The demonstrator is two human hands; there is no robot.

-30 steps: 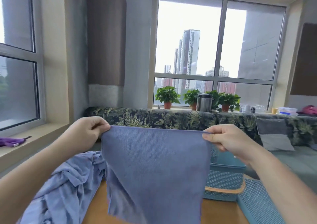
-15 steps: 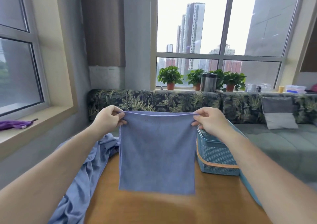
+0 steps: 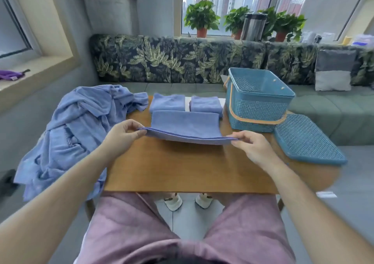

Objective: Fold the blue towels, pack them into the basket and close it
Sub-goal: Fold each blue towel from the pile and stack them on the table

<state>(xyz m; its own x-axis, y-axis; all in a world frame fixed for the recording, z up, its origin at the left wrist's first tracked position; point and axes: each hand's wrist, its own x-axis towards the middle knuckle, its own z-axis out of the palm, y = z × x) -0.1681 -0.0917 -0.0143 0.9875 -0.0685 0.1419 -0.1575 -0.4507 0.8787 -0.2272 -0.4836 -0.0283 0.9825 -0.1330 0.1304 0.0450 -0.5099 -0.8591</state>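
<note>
The blue terry towel (image 3: 185,126), a wide soft rectangle, lies across the middle of the brown wooden bench (image 3: 182,168). Its far part is flat on the wood and its near edge is lifted just clear of it. That edge shows two layers, so the towel looks doubled once already, and holding both layers at the corners keeps them from sliding apart. The left hand (image 3: 123,136) has its grip pinching the near left corner between thumb and forefingers. The right hand (image 3: 251,146) pinches the near right corner the same way, its other fingers loosely spread. Held apart like this, the edge is fairly taut and sags only a little at the middle, which probably lets the cloth settle smooth before the next fold.

Just behind it sit one folded blue towel (image 3: 168,102) and a second folded blue towel (image 3: 205,104), side by side at the bench's far edge with a narrow gap between them. I judge they are parked there to be packed together. Whether the held towel overlaps them or only touches them I cannot tell.

A heap of unfolded blue cloth (image 3: 81,126) drapes over the bench's left end, near the left hand, likely the supply for later folds. At the far right stands the teal perforated plastic basket (image 3: 257,110), open. Its teal perforated lid (image 3: 307,140) lies flat beside it, so packing and closing are not yet begun.
</note>
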